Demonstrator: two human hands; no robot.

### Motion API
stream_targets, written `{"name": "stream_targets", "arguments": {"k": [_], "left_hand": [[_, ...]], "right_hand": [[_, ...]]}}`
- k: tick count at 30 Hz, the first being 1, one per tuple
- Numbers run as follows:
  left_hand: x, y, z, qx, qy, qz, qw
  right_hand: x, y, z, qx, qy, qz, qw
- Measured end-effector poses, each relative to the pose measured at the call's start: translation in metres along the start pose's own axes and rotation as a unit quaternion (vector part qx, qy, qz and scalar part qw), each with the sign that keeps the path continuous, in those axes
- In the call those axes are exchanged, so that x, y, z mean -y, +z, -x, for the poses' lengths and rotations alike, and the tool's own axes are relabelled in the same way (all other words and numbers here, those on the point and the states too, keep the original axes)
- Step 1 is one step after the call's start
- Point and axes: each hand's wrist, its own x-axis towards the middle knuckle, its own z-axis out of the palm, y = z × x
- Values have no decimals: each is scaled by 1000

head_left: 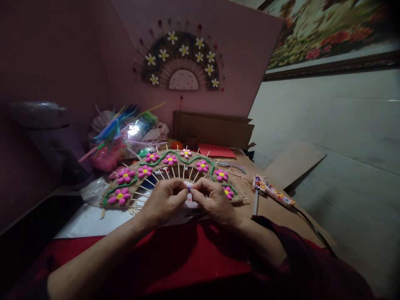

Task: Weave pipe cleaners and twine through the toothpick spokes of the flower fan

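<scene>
A cluttered craft table (300, 216) carries a half-round woven fan (170, 175), studded with pink flowers and edged by a green cord, lying flat at its centre. Beneath the fan, toward the near edge, spreads a white sheet (84, 221). Just right of the fan rests a flower-patterned glue gun (271, 191), its dark cable trailing toward the near right. Behind the fan lies a red card (217, 151), with a brown cardboard box (215, 129) standing beyond it. Left of the fan and behind it sits a heap of coloured straws and plastic bags (121, 133).
</scene>
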Motion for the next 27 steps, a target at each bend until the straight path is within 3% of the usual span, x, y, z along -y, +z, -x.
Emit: {"name": "stream_targets", "arguments": {"k": [6, 10, 15, 20, 27], "left_hand": [[6, 5, -3, -48, 40, -59, 996], [0, 7, -3, -35, -32, 74, 996], [-6, 4, -3, 0, -110, 198, 974], [-4, 2, -4, 23, -104, 235, 966], [1, 8, -4, -7, -73, 194, 978]], "right_hand": [[2, 4, 1, -24, 0, 36, 999], [4, 1, -1, -31, 19, -9, 999], [1, -2, -3, -20, 17, -50, 998], [2, -2, -2, -9, 2, -39, 999], [8, 2, 2, -48, -37, 51, 997]]}}
